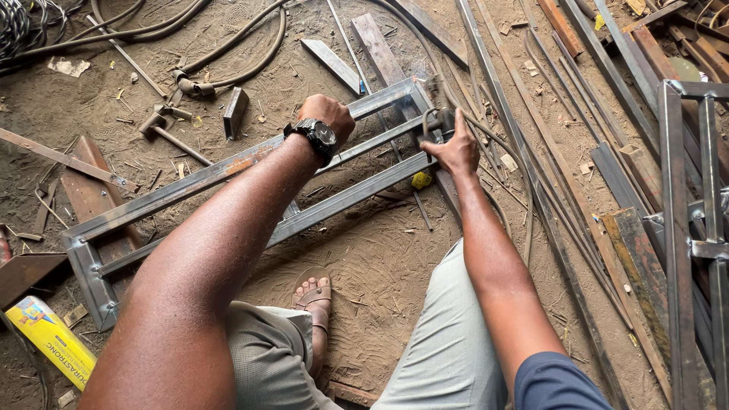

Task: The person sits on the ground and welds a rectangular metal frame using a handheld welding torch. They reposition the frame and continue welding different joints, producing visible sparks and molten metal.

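Note:
A rectangular steel frame (pixel 190 184) of welded flat tubes lies on the dirt floor in front of me. My left hand (pixel 328 114), with a black wristwatch (pixel 317 135), is closed over the frame's upper rail near its far end. My right hand (pixel 456 146) grips a dark welding electrode holder (pixel 440 118) with a cable, its tip at the frame's far corner, where faint smoke rises. My sandalled foot (pixel 314 298) rests below the frame.
Loose steel bars and strips (pixel 531 144) lie to the right, with another welded frame (pixel 695 228) at the far right. A hammer (pixel 171 133), hoses (pixel 228 53) and metal offcuts lie at the top left. A yellow box (pixel 49 338) sits at the bottom left.

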A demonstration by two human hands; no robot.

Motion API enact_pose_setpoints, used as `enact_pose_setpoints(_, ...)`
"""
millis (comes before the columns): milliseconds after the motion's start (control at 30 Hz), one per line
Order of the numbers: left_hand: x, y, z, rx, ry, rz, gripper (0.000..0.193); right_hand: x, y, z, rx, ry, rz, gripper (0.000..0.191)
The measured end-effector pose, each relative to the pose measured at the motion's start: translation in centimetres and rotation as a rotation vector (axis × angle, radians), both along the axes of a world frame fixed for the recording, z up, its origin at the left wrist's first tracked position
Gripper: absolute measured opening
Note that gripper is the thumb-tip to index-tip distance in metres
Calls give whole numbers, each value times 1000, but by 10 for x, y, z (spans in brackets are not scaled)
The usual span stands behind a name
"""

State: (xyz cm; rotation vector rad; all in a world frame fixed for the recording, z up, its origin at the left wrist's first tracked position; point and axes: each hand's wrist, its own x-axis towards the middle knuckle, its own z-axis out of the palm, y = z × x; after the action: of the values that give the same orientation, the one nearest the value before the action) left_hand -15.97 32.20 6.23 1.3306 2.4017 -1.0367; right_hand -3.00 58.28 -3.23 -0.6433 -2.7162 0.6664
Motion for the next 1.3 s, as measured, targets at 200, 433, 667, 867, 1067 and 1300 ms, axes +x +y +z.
enact_pose_setpoints(200, -2, 3, 3, -23, 3, -27, 26, -1, -7, 3, 137, -92, 26, 121)
enact_pose_setpoints(433, 4, 1, 7, -36, -9, -18, 26, 8, 23, -1, -1583, 210, -648, 66)
enact_pose_setpoints(667, 3, 0, 12, -36, 2, -27, 22, 15, 17, -4, -794, 265, -112, 85)
enact_pose_setpoints(867, 11, 6, 14, 72, 23, -48, 20, 1, -14, -1, 308, -111, 149, 116)
enact_pose_setpoints(1067, 10, 12, 9, -33, 7, -33, 28, -7, -19, -7, 10, 61, -27, 110)
enact_pose_setpoints(1300, 12, 9, 11, -5, -11, -20, 30, 3, 10, -2, -178, 140, -130, 113)
